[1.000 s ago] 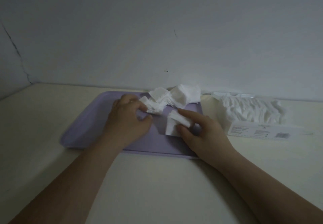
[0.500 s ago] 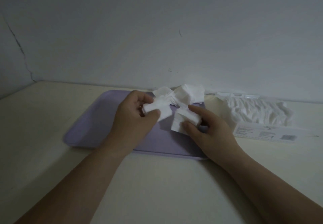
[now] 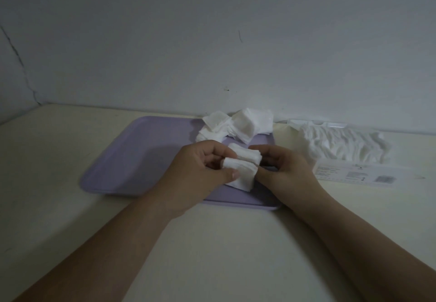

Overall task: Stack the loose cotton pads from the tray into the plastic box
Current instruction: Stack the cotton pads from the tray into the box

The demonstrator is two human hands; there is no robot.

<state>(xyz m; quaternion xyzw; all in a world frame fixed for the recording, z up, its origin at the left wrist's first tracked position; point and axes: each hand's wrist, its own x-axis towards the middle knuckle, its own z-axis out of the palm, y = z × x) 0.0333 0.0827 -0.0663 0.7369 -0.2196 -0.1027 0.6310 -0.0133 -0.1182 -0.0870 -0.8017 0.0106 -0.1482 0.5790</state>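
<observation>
Left hand (image 3: 200, 169) curled, pinching a wad of cotton pads (image 3: 243, 167) | right hand (image 3: 283, 169) gripping the same wad's other side | held above the purple tray (image 3: 132, 160)

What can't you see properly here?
- Head view: how many white square cotton pads are held; left hand and right hand cover the bunch's ends.
- Head view: print on the clear plastic box's white label, too small and dim.
- Head view: much of the purple plastic tray's right rim, behind the right hand.
</observation>
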